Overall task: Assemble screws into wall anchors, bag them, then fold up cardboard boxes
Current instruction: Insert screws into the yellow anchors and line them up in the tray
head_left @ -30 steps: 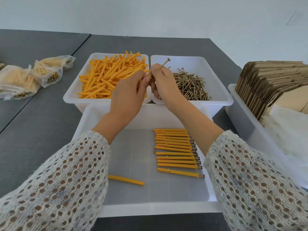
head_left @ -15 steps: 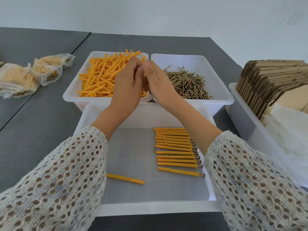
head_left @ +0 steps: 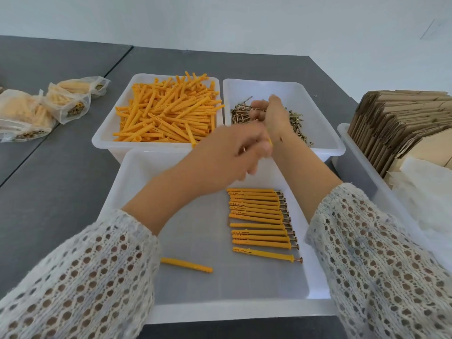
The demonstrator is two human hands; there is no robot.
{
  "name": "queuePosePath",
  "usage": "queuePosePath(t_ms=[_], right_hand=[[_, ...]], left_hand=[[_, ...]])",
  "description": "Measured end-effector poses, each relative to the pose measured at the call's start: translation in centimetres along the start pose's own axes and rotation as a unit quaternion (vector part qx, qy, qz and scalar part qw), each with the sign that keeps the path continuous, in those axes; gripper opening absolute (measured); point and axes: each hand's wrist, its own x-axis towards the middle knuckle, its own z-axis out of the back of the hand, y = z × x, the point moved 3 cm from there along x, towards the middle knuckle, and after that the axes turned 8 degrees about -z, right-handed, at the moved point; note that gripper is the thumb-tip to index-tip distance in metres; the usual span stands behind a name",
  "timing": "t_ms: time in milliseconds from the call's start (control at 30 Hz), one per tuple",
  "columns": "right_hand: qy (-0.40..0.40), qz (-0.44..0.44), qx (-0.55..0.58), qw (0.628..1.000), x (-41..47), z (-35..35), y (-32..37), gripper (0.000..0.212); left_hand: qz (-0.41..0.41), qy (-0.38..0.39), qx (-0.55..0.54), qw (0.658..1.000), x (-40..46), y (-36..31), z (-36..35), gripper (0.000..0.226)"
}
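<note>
Head view: left hand (head_left: 230, 155), blurred, fingers curling round what looks like assembled anchor (head_left: 269, 143), screw tip poking out, hovering above front tray (head_left: 137, 192). Right hand (head_left: 271, 113) reaching into screw bin (head_left: 318, 94), fingers on screw pile (head_left: 297, 123); grasp not discernible. Row of assembled anchors (head_left: 259, 221) lying in front tray, about thirteen; one bare anchor (head_left: 186, 264) apart, left. Anchor bin (head_left: 107, 133) remaining heaped. Three filled bags (head_left: 66, 104) sitting far left. Flat cardboard boxes (head_left: 396, 118) waiting unfolded, right. Assembly ongoing; bagging partly done.

Bare tray floor (head_left: 195, 231) beside assembled anchors (head_left: 259, 221)
</note>
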Motion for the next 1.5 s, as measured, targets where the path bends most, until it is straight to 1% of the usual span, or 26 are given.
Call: queuePosePath(t_ms=[100,200,300,467,533,633,700,833,967,1067,1200,1333,1500], right_hand=[[0.033,-0.051,0.092,0.994,0.4,0.7,-0.1,0.04],[0.04,-0.058,0.094,0.993,0.4,0.6,-0.1,0.042],[0.043,-0.06,0.087,0.994,0.3,0.6,-0.1,0.041],[0.042,-0.061,0.085,0.994,0.3,0.6,-0.1,0.039],[0.039,-0.059,0.081,0.994,0.3,0.6,-0.1,0.039],[0.038,-0.057,0.074,0.995,0.3,0.6,-0.1,0.039],[0.039,-0.055,0.067,0.995,0.3,0.5,-0.1,0.039],[0.04,-0.053,0.056,0.996,0.3,0.5,-0.1,0.04],[0.037,-0.048,0.044,0.997,0.3,0.5,-0.1,0.04],[0.034,-0.048,0.041,0.997,0.3,0.5,-0.1,0.039],[0.032,-0.047,0.033,0.998,0.2,0.4,-0.1,0.038],[0.031,-0.047,0.026,0.998,0.3,0.4,-0.1,0.037],[0.028,-0.045,0.02,0.998,0.2,0.3,-0.1,0.037]], left_hand=[[0.038,0.129,0.032,0.99,-0.6,0.1,-1.8,0.02],[0.031,0.221,0.092,0.97,-1.0,0.0,-3.6,0.018],[0.008,0.271,0.13,0.954,-1.5,-0.4,-6.0,0.017],[0.0,0.312,0.143,0.939,-2.5,-0.5,-8.9,0.02],[-0.009,0.316,0.163,0.935,-2.8,-0.6,-9.4,0.019],[-0.047,0.291,0.245,0.924,-2.7,-1.0,-9.6,0.019],[-0.056,0.277,0.274,0.919,-2.4,-1.2,-9.5,0.02],[-0.049,0.269,0.247,0.93,-2.5,-1.1,-9.2,0.023],[-0.078,0.314,0.151,0.934,-3.0,-1.9,-9.2,0.023],[-0.093,0.33,0.115,0.932,-3.3,-2.4,-9.6,0.023],[-0.103,0.336,0.146,0.925,-3.7,-2.2,-10.4,0.023],[-0.104,0.331,0.191,0.918,-3.4,-1.8,-10.3,0.029],[-0.087,0.308,0.193,0.928,-3.3,-1.6,-10.7,0.032]])
